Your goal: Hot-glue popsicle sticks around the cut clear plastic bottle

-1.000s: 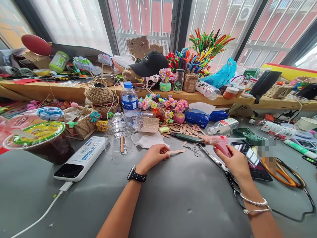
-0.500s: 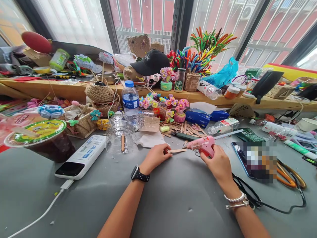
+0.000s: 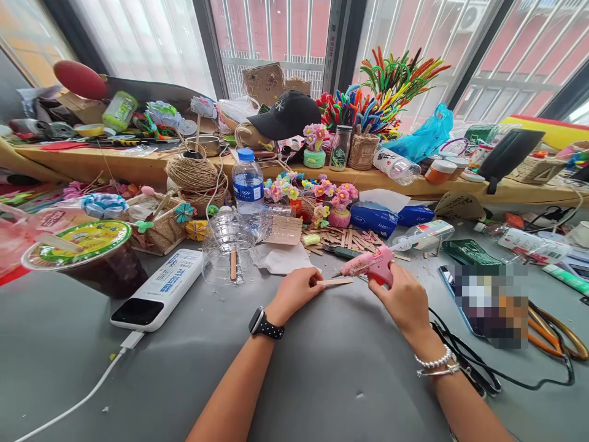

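Note:
My left hand (image 3: 298, 293) pinches one end of a wooden craft stick (image 3: 338, 282), which points right, low over the table. In my right hand (image 3: 405, 299) is a pink hot glue gun (image 3: 368, 265), gripped by its handle. Its nozzle points left, just above the stick; whether glue is coming out is too small to see. Ahead of my left hand lies a white tissue (image 3: 288, 259). A cut clear plastic bottle (image 3: 219, 252) with one craft stick (image 3: 233, 265) on its side rests to the left. Loose craft sticks (image 3: 354, 240) are heaped behind the glue gun.
A power bank (image 3: 161, 291) with a white cable and a sealed drink cup (image 3: 87, 264) stand at left. To the right lie a phone (image 3: 460, 301), orange-handled scissors (image 3: 547, 328) and a black cord (image 3: 497, 371). Behind are a water bottle (image 3: 248, 187) and a crowded wooden shelf (image 3: 285, 178).
The glue gun has shifted left along the craft stick, and its nozzle is now nearer my left fingers. The whole view has shifted slightly, moving the scene rightward.

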The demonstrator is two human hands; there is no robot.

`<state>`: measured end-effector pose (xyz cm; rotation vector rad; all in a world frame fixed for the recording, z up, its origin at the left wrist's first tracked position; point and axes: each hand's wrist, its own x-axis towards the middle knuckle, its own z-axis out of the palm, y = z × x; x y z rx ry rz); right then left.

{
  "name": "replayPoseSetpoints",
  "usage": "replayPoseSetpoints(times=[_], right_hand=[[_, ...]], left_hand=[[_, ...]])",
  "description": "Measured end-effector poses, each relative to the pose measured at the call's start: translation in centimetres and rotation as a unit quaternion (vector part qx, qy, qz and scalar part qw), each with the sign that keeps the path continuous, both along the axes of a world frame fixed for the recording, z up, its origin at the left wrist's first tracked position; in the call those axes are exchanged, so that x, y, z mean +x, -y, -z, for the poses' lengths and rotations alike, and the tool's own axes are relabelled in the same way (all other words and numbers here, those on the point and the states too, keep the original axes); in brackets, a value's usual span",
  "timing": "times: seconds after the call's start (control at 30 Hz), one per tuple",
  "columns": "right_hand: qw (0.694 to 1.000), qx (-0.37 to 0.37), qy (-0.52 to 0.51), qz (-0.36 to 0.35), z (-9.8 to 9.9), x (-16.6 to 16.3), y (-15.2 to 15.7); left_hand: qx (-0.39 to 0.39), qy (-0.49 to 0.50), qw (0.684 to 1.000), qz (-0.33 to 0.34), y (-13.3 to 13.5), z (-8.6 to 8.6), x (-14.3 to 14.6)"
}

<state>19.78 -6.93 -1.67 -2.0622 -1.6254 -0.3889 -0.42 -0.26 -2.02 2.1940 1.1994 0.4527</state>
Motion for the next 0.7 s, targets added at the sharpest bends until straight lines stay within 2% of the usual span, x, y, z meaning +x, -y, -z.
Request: replayPoseSetpoints(times=[0.17, 0.7], right_hand=[[1.000, 0.014, 0.024, -0.012, 1.1, 0.3, 0.5], [0.998, 0.016, 0.051, -0.044, 1.6, 0.3, 0.2]], left_hand=[[0.001, -0.003, 1.000, -0.001, 0.0, 0.0, 0.1], [0.004, -0.004, 1.000, 0.002, 0.1, -0.1, 0.1]])
